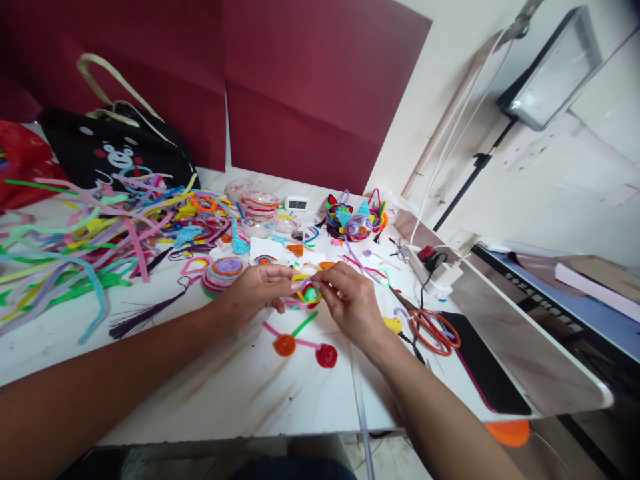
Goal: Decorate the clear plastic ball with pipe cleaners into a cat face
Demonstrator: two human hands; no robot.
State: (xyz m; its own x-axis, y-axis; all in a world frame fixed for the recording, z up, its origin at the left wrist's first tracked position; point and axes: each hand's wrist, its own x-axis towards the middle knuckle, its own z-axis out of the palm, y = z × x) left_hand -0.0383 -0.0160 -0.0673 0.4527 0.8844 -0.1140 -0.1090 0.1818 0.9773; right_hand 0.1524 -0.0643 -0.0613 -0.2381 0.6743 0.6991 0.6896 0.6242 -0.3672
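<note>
Between my two hands is a small coiled pipe-cleaner piece point(309, 292) in yellow, purple and green. My left hand point(260, 291) pinches its left side with thumb and fingers. On the other side, my right hand point(347, 300) closes thumb and fingertips on its edge. Nearer me lie an orange pipe-cleaner coil point(285, 345) and a red coil point(327, 356), each with a pink stem, beside a green stem point(305, 325). Just left of my left hand sits a round striped pipe-cleaner piece point(223, 275) with a purple and orange top.
Loose pipe cleaners point(100, 233) heap on the left before a black bag point(120, 150). Orange-handled scissors point(435, 331), a yellow tool point(393, 325), a power strip point(430, 273) and a dark phone-like slab point(493, 370) lie right. Decorated pipe-cleaner pieces point(357, 220) stand behind.
</note>
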